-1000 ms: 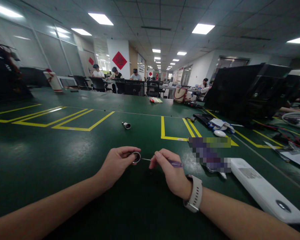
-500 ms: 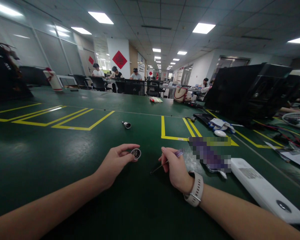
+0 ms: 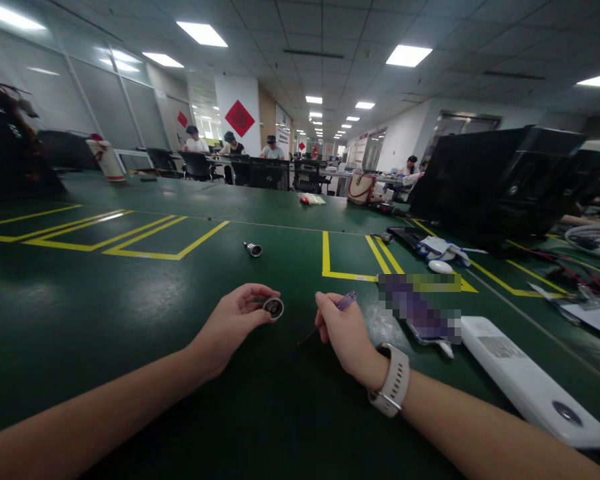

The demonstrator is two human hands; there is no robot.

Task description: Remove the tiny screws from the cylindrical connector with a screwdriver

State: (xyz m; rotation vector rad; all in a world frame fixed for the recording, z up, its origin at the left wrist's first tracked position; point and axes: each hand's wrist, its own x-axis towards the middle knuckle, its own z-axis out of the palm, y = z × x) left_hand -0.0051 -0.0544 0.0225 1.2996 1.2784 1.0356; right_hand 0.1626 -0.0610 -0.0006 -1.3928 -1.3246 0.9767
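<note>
My left hand (image 3: 237, 320) is closed on a round metal part (image 3: 273, 308), pinched between thumb and fingers, its hollow end turned towards me. My right hand (image 3: 345, 333) grips a small screwdriver (image 3: 347, 301) with a see-through purple handle, held like a pen. Its thin shaft slants down and left, and the tip is close to the green tabletop, apart from the metal part. A tiny dark spot shows at the tip; I cannot tell what it is. Beyond my hands, a ribbed metal fitting (image 3: 253, 249) lies on its side.
The green table (image 3: 145, 313) carries yellow tape outlines (image 3: 325, 257). Right of my right hand lie a blurred purple packet (image 3: 420, 310), a long white device (image 3: 525, 380), a white oval object (image 3: 439, 267) and gloves (image 3: 443, 249). Black computer cases (image 3: 490, 180) stand farther right. People sit at far desks.
The screwdriver has come away from the metal part, its tip now lowered towards the table. My left hand has turned the part's hollow end more towards me.
</note>
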